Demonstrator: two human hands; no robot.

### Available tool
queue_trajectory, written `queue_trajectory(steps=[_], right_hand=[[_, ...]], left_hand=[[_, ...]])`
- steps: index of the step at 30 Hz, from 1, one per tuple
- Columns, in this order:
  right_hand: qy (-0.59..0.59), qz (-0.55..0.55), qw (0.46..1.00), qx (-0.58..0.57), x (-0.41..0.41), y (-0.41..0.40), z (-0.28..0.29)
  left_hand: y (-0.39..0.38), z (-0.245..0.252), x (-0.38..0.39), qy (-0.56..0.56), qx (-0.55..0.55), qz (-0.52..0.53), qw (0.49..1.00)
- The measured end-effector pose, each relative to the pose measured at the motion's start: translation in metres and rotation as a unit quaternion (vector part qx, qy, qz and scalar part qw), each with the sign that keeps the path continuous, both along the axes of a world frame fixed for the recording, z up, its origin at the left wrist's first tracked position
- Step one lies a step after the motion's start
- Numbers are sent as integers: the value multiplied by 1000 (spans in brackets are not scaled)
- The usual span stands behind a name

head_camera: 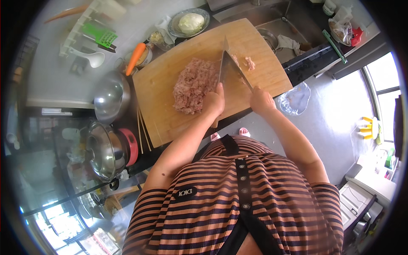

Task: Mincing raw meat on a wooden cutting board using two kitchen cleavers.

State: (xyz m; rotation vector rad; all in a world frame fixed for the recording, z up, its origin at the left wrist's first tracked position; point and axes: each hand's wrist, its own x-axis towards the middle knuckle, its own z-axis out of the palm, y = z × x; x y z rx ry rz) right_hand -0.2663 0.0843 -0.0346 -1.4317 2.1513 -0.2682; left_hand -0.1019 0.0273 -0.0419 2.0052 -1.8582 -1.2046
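A mound of minced meat (pixel 193 86) lies on the left half of a wooden cutting board (pixel 159 118). My left hand (pixel 214 101) grips the handle of one kitchen knife (pixel 223 65), its blade pointing away from me along the mound's right side. In my right hand (pixel 263 100) is a second kitchen knife (pixel 238 69), whose blade slants up and left. The two blades come together near the far part of the board. To the right of them sits a small clump of meat (pixel 250 63). My fingers hide most of both handles.
Behind the board stand a plate (pixel 172 30) of cabbage (pixel 191 23) and a carrot (pixel 136 59) across a bowl. Left are a steel bowl (pixel 110 97), chopsticks (pixel 142 130) and a lidded pot (pixel 103 153). A sink (pixel 296 22) is at right; a plastic bag (pixel 295 98) shows below the counter edge.
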Motion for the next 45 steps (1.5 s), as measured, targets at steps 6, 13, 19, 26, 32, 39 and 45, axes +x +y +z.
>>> queue_trajectory(steps=[6,13,19,26,32,39,45], right_hand=[[-39,-25,999,12,15,9,24],[-208,-112,970,-51,36,0,-4],[-239,-159,957,38,55,2,10],[-81,-65,989,102,28,-10,4],[9,-16,993,119,8,-2,16],[67,10,996,58,-7,10,7],[-173,-143,974,23,3,17,29]], left_hand=[[7,8,-2,-24,1,-12,1000],[8,7,-5,56,63,8,996],[14,17,-9,15,-43,-4,999],[10,16,-7,8,-34,5,999],[-3,3,15,8,7,0,1000],[1,5,22,-56,-99,-61,992],[4,19,34,256,129,97,953]])
